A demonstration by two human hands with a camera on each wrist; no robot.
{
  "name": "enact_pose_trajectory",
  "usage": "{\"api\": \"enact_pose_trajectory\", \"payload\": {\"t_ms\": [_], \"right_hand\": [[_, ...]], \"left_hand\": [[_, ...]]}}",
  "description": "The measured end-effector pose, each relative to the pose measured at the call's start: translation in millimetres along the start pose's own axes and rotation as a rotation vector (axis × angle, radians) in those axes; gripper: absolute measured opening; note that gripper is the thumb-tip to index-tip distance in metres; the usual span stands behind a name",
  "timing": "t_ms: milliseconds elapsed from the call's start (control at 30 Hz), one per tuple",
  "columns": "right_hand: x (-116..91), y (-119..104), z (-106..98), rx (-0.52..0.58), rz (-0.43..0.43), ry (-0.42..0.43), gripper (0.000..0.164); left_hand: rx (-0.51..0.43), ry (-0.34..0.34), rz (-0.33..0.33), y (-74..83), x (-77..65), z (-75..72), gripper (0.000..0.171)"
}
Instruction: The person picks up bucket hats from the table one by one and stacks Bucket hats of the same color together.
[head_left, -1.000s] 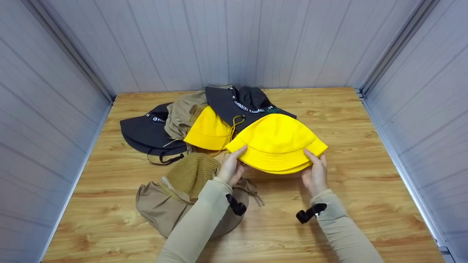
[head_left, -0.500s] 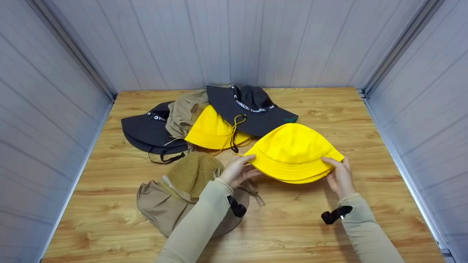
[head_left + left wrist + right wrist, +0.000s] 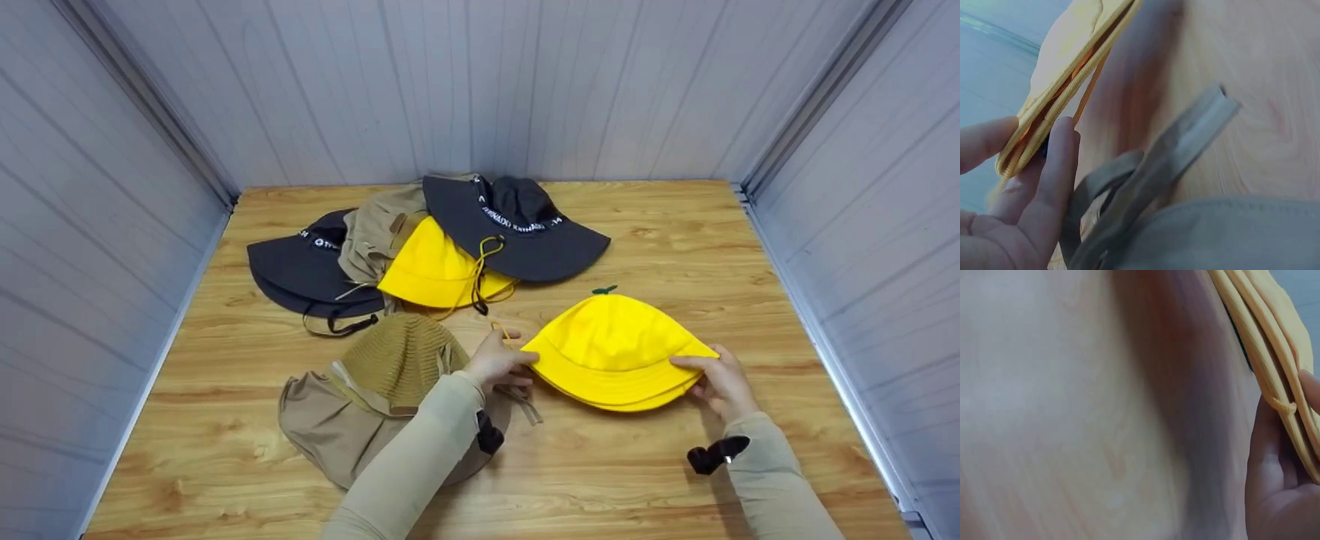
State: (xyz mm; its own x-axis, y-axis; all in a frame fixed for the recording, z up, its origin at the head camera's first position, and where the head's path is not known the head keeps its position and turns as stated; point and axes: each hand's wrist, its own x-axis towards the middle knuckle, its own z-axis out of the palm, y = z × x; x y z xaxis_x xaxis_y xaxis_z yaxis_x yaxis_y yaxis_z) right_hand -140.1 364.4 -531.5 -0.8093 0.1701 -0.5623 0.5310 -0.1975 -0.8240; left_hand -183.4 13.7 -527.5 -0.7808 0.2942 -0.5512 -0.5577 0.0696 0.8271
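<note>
Both hands hold a yellow bucket hat [image 3: 619, 341] by opposite ends of its brim, crown facing away and a small green sprout [image 3: 604, 289] at its top. My left hand [image 3: 501, 360] pinches the left end, thumb above and fingers beneath; the left wrist view shows the folded brim edge [image 3: 1044, 107] between thumb and fingers. At the right end, my right hand [image 3: 724, 382] grips likewise, and in the right wrist view the doubled brim [image 3: 1275, 354] lies between thumb and fingers. The hat's underside is hidden in the head view.
A tan hat [image 3: 322, 427] with a ribbed mustard crown lies under the left forearm. Behind it are piled a second yellow hat [image 3: 427, 270], a beige hat [image 3: 375, 232] and dark hats, one on top [image 3: 547, 251], one at left [image 3: 300, 270]. Panel walls [image 3: 495, 90] enclose the wooden surface.
The hands have carried the yellow bucket hat right and toward the person, away from the dark hat. Its green sprout now stands out against the wood. The other hats have stayed put.
</note>
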Motion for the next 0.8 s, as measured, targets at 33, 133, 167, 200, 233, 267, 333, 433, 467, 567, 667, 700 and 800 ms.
{"api": "enact_pose_trajectory", "payload": {"t_ms": [33,133,167,200,233,267,333,433,467,567,667,700,800], "right_hand": [[1,1,-1,-0.022,0.008,0.001,0.044],[3,4,-2,-0.068,0.025,0.006,0.045],[3,5,-2,-0.078,0.031,0.009,0.046],[4,6,-2,-0.084,0.033,0.010,0.046],[4,7,-2,-0.094,0.036,0.007,0.046],[4,7,-2,-0.106,0.038,0.003,0.046],[5,9,-1,-0.130,0.041,0.002,0.046],[6,10,2,-0.161,0.039,0.013,0.047],[7,11,3,-0.167,0.037,0.018,0.047],[7,12,5,-0.182,0.034,0.037,0.047],[7,14,5,-0.213,0.027,0.046,0.047],[7,14,5,-0.229,0.023,0.048,0.047],[7,16,4,-0.310,-0.005,0.058,0.047]], "left_hand": [[0.018,0.017,-0.008,-0.5,0.0,0.4,0.070],[0.082,0.057,-0.022,-1.5,-0.1,1.2,0.077],[0.107,0.065,-0.025,-1.8,0.1,1.2,0.078],[0.131,0.072,-0.025,-2.0,0.4,1.2,0.078],[0.147,0.075,-0.026,-2.1,0.7,1.0,0.078],[0.161,0.078,-0.027,-2.1,1.1,0.6,0.078],[0.172,0.074,-0.024,-2.2,1.8,-0.3,0.078],[0.159,0.072,-0.016,-2.1,2.6,-2.9,0.077],[0.162,0.079,-0.011,-2.1,2.7,-4.0,0.076],[0.159,0.112,0.013,-2.7,3.1,-7.5,0.077],[0.147,0.146,0.037,-3.2,3.8,-10.3,0.080],[0.140,0.154,0.043,-3.0,4.0,-11.1,0.082],[0.175,0.175,0.061,-2.3,3.7,-12.8,0.084]]}}
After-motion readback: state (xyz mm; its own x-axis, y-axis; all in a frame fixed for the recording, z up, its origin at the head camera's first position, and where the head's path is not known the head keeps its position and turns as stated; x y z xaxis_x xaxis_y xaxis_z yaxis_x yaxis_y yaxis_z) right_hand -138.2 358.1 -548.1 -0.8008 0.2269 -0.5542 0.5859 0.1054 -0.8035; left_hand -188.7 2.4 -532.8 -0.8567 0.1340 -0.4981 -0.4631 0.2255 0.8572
